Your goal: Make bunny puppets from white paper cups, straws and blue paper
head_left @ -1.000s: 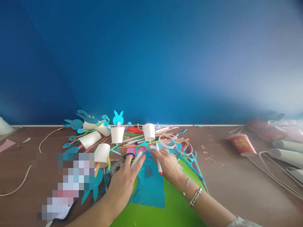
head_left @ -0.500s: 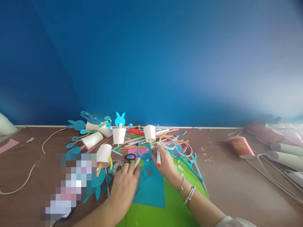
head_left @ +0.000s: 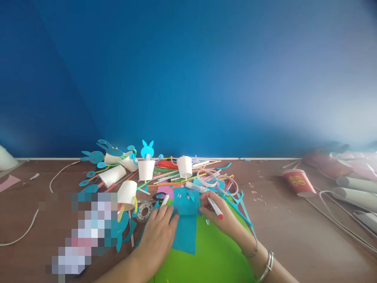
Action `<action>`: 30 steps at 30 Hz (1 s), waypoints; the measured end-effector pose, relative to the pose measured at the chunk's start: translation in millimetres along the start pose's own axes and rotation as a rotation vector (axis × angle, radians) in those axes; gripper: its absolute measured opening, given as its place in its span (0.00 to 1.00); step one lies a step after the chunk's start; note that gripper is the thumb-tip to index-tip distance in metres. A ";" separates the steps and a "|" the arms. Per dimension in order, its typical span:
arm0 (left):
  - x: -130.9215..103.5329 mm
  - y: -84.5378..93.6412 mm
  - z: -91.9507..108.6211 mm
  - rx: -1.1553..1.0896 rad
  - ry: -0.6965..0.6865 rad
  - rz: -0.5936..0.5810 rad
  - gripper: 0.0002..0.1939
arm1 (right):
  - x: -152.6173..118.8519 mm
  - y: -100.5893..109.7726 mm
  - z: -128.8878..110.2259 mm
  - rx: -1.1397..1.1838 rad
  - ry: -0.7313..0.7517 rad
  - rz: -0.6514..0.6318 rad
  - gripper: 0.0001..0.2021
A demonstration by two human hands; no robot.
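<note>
My left hand [head_left: 160, 232] rests over the left edge of blue paper [head_left: 186, 232], a white pen or cap [head_left: 165, 199] sticking up between its fingers. A white marker with a red end [head_left: 216, 208] lies across my right hand [head_left: 219, 212], whose thumb and fingers are closed at the right edge of a blue sheet [head_left: 184, 202]. Small white scraps lie on that sheet. Beneath the papers is a green sheet [head_left: 220, 251]. Behind the blue sheet lies a whitish tube-like object [head_left: 196, 187].
White paper cups [head_left: 146, 170] with blue rabbit shapes and bent straws stand or lie at the back left. A tape roll [head_left: 144, 211] is by my left hand. Rings of tape [head_left: 207, 177] lie behind. A red cup [head_left: 299, 183] and cables are on the right.
My right hand has moved right and slightly down, with the marker tilted more. A blue sheet with scraps now lies flat between the hands. The view has shifted slightly.
</note>
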State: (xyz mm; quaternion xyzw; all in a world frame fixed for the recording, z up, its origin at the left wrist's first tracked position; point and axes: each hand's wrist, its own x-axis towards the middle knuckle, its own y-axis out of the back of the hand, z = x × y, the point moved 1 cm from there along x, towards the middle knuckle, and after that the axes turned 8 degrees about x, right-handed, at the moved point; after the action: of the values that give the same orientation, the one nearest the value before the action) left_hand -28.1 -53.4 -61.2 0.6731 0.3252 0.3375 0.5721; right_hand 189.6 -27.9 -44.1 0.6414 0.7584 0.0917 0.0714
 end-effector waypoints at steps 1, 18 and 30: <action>0.2 1.7 -1.4 0.021 0.030 0.010 0.17 | -1.8 -0.2 -0.8 -0.016 0.002 -0.015 0.07; -8.0 -7.4 20.1 -0.013 -0.174 0.136 0.16 | -1.7 -9.1 -8.8 -0.046 0.013 0.035 0.17; -10.3 -11.2 20.7 -0.057 -0.129 0.004 0.21 | 4.1 -27.1 26.3 0.074 -0.070 -0.009 0.12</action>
State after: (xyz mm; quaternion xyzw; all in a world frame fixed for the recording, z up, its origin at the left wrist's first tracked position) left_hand -17.3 -71.8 -75.5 0.6776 0.2767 0.3037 0.6099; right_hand 168.9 -26.9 -76.0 0.6430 0.7611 0.0407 0.0748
